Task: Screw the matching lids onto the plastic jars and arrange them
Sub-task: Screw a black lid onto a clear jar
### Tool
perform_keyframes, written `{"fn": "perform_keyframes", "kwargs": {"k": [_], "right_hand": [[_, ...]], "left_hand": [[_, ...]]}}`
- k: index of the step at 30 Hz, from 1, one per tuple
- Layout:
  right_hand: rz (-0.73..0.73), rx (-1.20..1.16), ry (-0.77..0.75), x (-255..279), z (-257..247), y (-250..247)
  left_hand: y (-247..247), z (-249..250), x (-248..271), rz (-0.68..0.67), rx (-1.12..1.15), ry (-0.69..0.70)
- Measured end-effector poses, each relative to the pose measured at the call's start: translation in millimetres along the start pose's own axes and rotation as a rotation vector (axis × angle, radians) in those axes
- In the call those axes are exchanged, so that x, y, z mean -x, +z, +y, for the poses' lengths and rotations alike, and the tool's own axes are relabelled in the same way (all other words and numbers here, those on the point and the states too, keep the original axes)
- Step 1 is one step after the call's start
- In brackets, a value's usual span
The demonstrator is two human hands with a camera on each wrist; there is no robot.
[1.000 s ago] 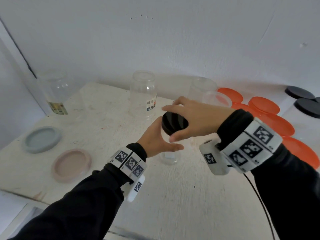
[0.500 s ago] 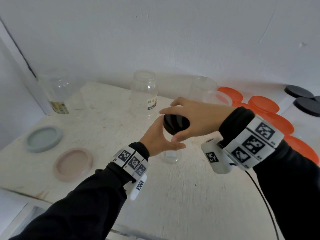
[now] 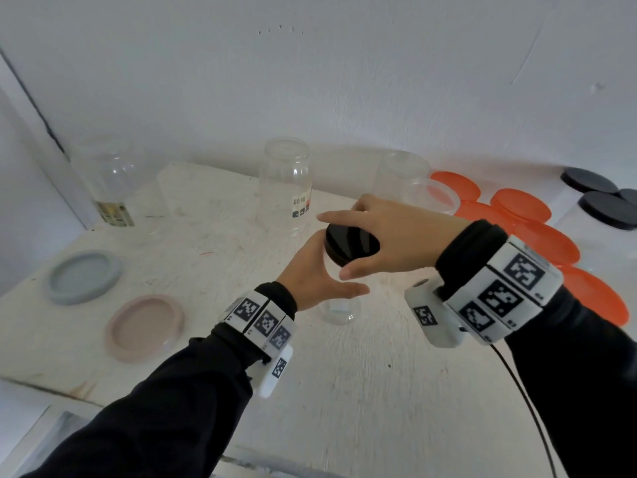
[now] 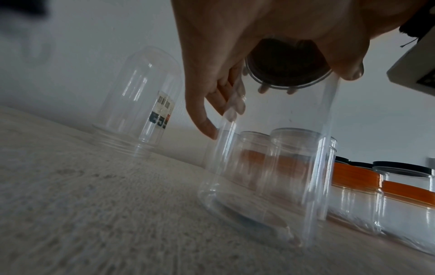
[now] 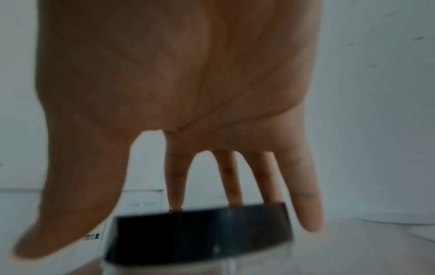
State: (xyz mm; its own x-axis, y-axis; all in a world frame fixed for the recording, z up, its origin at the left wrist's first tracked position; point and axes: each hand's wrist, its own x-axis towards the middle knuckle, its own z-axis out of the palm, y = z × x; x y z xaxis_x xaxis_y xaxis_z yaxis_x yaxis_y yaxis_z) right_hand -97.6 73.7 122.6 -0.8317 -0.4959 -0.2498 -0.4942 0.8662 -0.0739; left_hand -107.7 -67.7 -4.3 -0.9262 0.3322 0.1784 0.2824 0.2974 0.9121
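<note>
A clear plastic jar (image 3: 339, 310) stands upright on the white table, with a black lid (image 3: 358, 246) on its mouth. My left hand (image 3: 310, 270) grips the jar's upper part from the left, thumb toward me. My right hand (image 3: 341, 244) comes from the right and grips the lid's rim between thumb and fingers. The right wrist view shows the fingertips (image 5: 175, 201) on the far edge of the lid (image 5: 200, 236). In the left wrist view the lid's underside (image 4: 287, 61) shows through the jar (image 4: 270, 176).
Open clear jars stand at the back: (image 3: 286, 188), (image 3: 107, 174), (image 3: 400, 170). A grey lid (image 3: 82, 276) and a pink lid (image 3: 144, 326) lie at the left. Orange-lidded jars (image 3: 544, 241) and black-lidded jars (image 3: 606, 208) crowd the right. The table's front edge is near my elbows.
My right hand has turned a little on the black lid. The left hand keeps its hold on the jar, which has stayed in place.
</note>
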Motion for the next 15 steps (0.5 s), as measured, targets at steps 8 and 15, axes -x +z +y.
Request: {"fn": "perform_keyframes", "kwargs": {"k": [8, 15], "right_hand": [[0.248, 0.089, 0.020, -0.5, -6.8, 26.0], [0.346, 0.074, 0.080, -0.1, -8.1, 38.4]], "left_hand": [[-6.1, 4.4, 2.4, -0.030, -0.010, 0.014], [-2.4, 8.8, 4.1, -0.022, -0.010, 0.035]]}}
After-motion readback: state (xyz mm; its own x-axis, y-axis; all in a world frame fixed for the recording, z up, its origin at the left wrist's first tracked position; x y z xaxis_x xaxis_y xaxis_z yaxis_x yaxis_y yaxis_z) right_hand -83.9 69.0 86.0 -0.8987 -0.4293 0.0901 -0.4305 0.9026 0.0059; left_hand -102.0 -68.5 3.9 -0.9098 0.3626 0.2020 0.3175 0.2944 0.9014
